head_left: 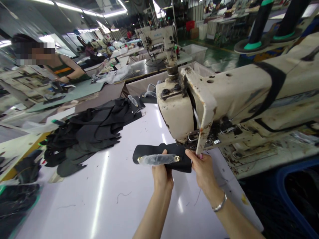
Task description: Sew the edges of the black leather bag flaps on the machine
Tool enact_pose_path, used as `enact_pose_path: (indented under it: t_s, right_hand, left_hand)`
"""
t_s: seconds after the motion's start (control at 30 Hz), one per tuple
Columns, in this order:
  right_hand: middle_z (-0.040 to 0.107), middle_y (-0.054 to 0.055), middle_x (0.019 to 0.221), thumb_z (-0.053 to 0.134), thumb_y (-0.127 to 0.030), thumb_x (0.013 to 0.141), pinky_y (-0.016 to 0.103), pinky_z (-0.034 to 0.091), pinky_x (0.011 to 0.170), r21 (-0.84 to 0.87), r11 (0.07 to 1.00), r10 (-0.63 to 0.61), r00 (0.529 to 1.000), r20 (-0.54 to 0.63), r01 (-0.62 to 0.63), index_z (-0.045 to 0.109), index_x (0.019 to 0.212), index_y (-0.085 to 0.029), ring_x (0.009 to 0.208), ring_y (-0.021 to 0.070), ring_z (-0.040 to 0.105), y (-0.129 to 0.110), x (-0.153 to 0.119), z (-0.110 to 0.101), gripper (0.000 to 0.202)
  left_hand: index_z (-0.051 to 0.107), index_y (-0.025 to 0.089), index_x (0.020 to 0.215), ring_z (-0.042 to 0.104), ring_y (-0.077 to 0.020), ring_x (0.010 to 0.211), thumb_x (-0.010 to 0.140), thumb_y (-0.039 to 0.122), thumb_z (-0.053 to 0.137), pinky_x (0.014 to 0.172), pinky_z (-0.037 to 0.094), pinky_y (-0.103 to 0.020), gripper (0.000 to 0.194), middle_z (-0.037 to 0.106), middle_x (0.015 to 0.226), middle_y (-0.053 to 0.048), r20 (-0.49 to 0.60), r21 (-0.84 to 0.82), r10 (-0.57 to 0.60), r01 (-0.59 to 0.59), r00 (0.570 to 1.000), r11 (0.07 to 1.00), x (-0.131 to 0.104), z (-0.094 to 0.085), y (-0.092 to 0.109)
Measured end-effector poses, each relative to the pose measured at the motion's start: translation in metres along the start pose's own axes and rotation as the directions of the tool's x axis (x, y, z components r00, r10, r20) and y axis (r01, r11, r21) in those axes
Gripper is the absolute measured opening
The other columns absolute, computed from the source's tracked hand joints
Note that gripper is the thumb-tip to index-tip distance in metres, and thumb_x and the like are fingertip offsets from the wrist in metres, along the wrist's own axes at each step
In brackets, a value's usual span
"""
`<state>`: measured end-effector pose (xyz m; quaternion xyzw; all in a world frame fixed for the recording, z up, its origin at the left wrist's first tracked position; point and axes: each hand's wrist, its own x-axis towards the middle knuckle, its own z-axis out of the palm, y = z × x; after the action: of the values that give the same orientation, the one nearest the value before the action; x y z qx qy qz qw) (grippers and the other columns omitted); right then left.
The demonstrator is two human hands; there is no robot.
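Black panel (149,149) is clamped by fingers of left hand (161,177) near wrapped handle (156,159); end is pinched by right hand (203,168), seemingly so it is steadied beside sewing machine (174,113).

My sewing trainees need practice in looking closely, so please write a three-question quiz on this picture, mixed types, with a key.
1. True or false: the right hand has a bracelet at its wrist.
2. In the picture, where is the heap of black pieces relative to the held black panel? A) right B) left
3. What colour are the fittings at the wrapped handle's ends?

Key: 1 true; 2 B; 3 gold.
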<state>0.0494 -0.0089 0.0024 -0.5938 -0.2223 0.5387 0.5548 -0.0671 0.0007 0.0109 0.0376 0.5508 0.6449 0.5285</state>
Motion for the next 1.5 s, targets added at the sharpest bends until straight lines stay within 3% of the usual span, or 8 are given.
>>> enact_pose_path:
  t_s: [0.27,0.43,0.53,0.6,0.7,0.77,1.0,1.5]
  right_hand:
    - [0.034,-0.004,0.056,0.070,-0.057,0.082,0.028,0.024,0.053,-0.398,0.882,-0.191,0.963,0.191,0.254,0.043,0.053,-0.021,0.058,0.0119,0.032,-0.006,0.006,-0.038,0.054]
    - [0.038,-0.003,0.057,0.071,-0.054,0.079,0.028,0.028,0.055,-0.352,0.905,-0.169,0.962,0.214,0.238,0.050,0.054,-0.021,0.058,0.0130,0.035,-0.007,0.014,-0.037,0.047]
    - [0.032,-0.005,0.055,0.072,-0.050,0.078,0.028,0.025,0.054,-0.346,0.910,-0.166,0.965,0.203,0.229,0.044,0.050,-0.022,0.057,0.0119,0.029,-0.007,0.017,-0.036,0.049]
    - [0.033,-0.005,0.055,0.073,-0.048,0.078,0.028,0.025,0.055,-0.331,0.915,-0.171,0.964,0.206,0.232,0.047,0.050,-0.022,0.057,0.0121,0.030,-0.006,0.018,-0.037,0.046]
    - [0.040,-0.003,0.057,0.075,-0.047,0.076,0.028,0.028,0.058,-0.302,0.927,-0.162,0.965,0.207,0.220,0.057,0.053,-0.020,0.060,0.0133,0.036,-0.005,0.017,-0.037,0.039]
    - [0.041,-0.003,0.056,0.076,-0.047,0.075,0.028,0.028,0.057,-0.290,0.934,-0.149,0.967,0.209,0.207,0.057,0.052,-0.020,0.059,0.0132,0.036,-0.009,0.016,-0.036,0.040]
    - [0.026,-0.007,0.054,0.080,-0.048,0.066,0.027,0.015,0.050,-0.200,0.978,-0.012,0.968,0.253,0.064,0.040,0.051,-0.024,0.054,0.0083,0.018,-0.023,0.015,-0.034,0.049]
    - [0.029,-0.008,0.059,0.085,-0.041,0.068,0.025,0.011,0.048,-0.111,0.993,0.002,0.960,0.279,0.030,0.039,0.059,-0.022,0.055,0.0074,0.017,-0.021,0.025,-0.033,0.050]
  left_hand:
    - [0.073,0.018,0.083,0.073,-0.0162,0.077,0.076,0.007,0.071,0.063,0.058,-0.021,0.013,0.078,0.086,-0.005,-0.144,-0.090,-0.061,0.048,0.988,0.995,-0.039,-0.001,-0.017]
    - [0.073,0.015,0.086,0.075,-0.0211,0.079,0.078,0.035,0.084,0.069,0.060,-0.029,0.024,0.078,0.088,-0.010,0.140,0.251,-0.153,0.115,0.978,0.961,-0.049,-0.029,-0.011]
    - [0.065,0.015,0.063,0.065,-0.0175,0.051,0.083,0.055,0.077,0.053,0.052,-0.028,0.047,0.069,0.058,-0.008,0.310,0.750,-0.276,-0.055,0.910,0.659,-0.060,-0.060,0.002]
    - [0.060,0.018,0.057,0.061,-0.0171,0.049,0.091,0.056,0.068,0.052,0.050,-0.028,0.052,0.065,0.053,-0.005,0.411,0.844,-0.067,-0.352,0.909,0.404,-0.066,-0.073,0.011]
    - [0.074,0.019,0.096,0.074,-0.0287,0.098,0.098,0.043,0.063,0.088,0.059,-0.042,0.027,0.078,0.099,-0.011,0.657,0.702,0.345,-0.711,0.670,0.046,-0.064,-0.072,0.016]
    - [0.063,0.018,0.136,0.059,-0.0342,0.134,0.099,0.035,0.063,0.111,0.050,-0.053,0.041,0.067,0.138,-0.016,0.767,0.590,0.407,-0.795,0.496,-0.140,-0.054,-0.061,0.012]
    - [0.058,0.019,0.143,0.055,-0.0301,0.142,0.102,0.024,0.059,0.115,0.050,-0.053,0.041,0.063,0.147,-0.015,0.883,0.400,0.359,-0.887,0.304,-0.233,-0.019,-0.031,0.003]
    - [0.071,0.016,0.126,0.063,-0.0333,0.132,0.102,0.025,0.058,0.109,0.055,-0.053,0.028,0.070,0.136,-0.017,0.876,0.437,0.336,-0.863,0.345,-0.254,-0.014,-0.010,0.019]
